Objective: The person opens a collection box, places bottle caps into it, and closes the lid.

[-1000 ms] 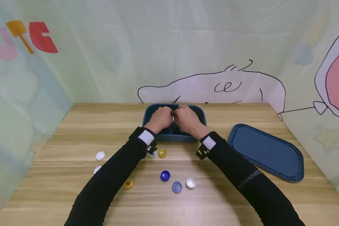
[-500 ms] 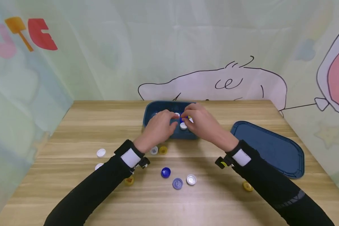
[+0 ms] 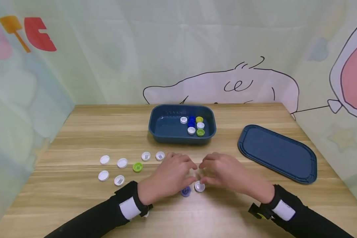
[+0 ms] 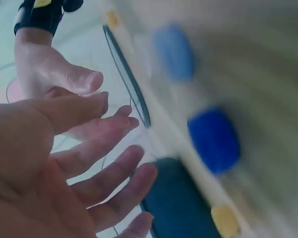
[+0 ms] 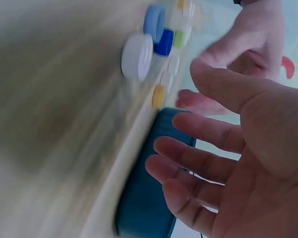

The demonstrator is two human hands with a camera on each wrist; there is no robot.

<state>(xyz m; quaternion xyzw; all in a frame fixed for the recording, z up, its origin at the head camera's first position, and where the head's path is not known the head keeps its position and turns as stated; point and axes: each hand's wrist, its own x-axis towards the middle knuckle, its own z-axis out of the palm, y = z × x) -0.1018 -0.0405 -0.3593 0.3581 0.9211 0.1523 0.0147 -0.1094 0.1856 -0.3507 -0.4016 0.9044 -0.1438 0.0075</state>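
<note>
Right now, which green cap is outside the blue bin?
The green cap on the table, among the white caps; the other green one is inside the bin.

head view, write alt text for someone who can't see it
A person's empty left hand and right hand face each other over a wooden table scattered with caps. Beyond them, a dark blue box holds more caps; a dark blue lid lies to its right.

Cannot read the tiny print on the round white plastic caps [image 3: 119, 180] toward the left edge of the wood-grain surface [image 3: 62, 198]. Can find the round deep-blue plastic cap [image 4: 213, 141] only in the wrist views, hidden behind the left hand [image 3: 169, 175] from the head camera. Cannot see the near edge, cut off below.
</note>
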